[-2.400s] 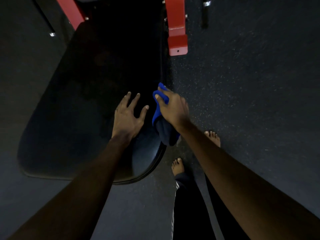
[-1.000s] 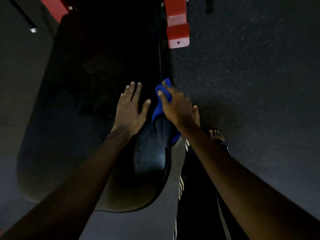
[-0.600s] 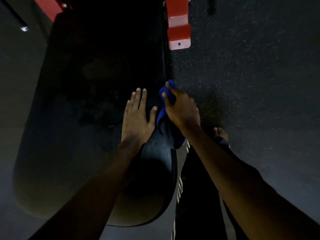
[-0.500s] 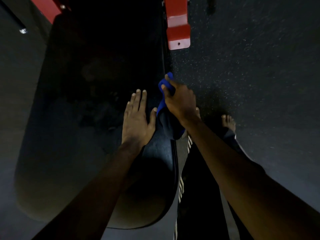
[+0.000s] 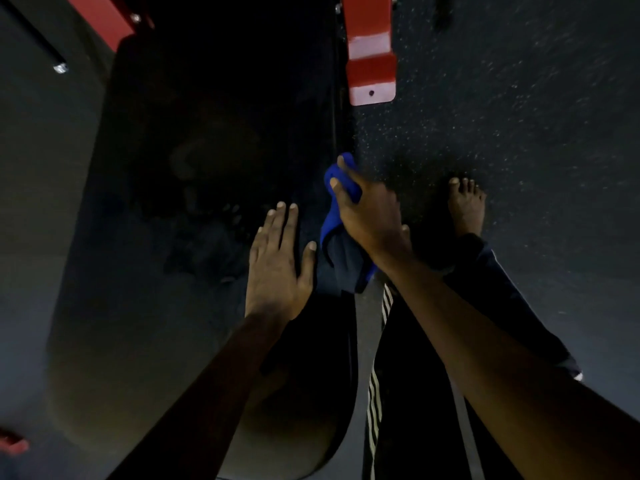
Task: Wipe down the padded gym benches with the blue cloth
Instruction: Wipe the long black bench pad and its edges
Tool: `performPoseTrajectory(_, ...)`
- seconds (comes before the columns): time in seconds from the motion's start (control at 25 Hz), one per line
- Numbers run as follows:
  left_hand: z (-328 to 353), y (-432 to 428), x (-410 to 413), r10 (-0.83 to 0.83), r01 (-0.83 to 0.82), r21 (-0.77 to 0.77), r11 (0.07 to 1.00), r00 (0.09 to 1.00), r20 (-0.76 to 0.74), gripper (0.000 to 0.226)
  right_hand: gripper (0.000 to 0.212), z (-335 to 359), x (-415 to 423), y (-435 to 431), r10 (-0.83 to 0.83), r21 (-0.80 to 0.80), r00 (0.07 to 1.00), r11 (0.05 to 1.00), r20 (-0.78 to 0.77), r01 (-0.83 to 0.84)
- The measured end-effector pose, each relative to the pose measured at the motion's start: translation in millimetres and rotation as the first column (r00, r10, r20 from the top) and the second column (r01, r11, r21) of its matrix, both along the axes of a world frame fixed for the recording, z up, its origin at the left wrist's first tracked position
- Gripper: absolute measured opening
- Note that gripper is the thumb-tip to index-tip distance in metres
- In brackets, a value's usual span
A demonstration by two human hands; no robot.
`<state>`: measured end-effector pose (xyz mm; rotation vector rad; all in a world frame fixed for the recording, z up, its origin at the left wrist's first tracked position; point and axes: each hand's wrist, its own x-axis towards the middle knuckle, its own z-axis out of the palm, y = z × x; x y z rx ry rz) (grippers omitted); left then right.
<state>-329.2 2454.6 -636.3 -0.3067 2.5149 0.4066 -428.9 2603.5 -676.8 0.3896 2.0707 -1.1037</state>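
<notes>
A black padded bench (image 5: 156,271) fills the left and middle of the head view, its rounded end toward me. My left hand (image 5: 277,268) rests flat on the pad near its right edge, fingers straight and together. My right hand (image 5: 367,216) grips the blue cloth (image 5: 332,223) and holds it against the bench's right side edge. Part of the cloth hangs down in shadow below the hand.
A red metal frame foot (image 5: 371,64) stands on the dark speckled floor (image 5: 519,116) just right of the bench, and another red bar (image 5: 100,19) is at the top left. My bare foot (image 5: 465,209) and striped trouser legs (image 5: 415,393) are right of the bench.
My right hand has slid the cloth farther along the bench's right edge, away from me. My left hand closed its fingers and stayed on the pad. I stepped forward along the bench.
</notes>
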Motion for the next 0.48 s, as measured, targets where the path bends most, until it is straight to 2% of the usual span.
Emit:
performPoseTrajectory(0.12,1.1,-1.1,0.5,-0.006,0.006,-0.009,1.000,1.000,0.014,0.064,0.046,-19.7,-25.7,-7.1,-0.005,-0.008,0.999,1.000,-0.041,0.005)
performPoseTrajectory(0.36,0.2,-1.5,-0.7,-0.013,0.013,-0.022,1.000,1.000,0.017,0.066,0.049,22.6,9.3,10.2,0.193,0.020,0.980,0.981,0.040,-0.194)
performPoseTrajectory(0.48,0.5,-2.0,-1.5,-0.013,0.013,-0.007,1.000,1.000,0.004,0.065,0.048,10.6,1.5,4.9,0.205,0.095,0.977,0.975,-0.050,-0.200)
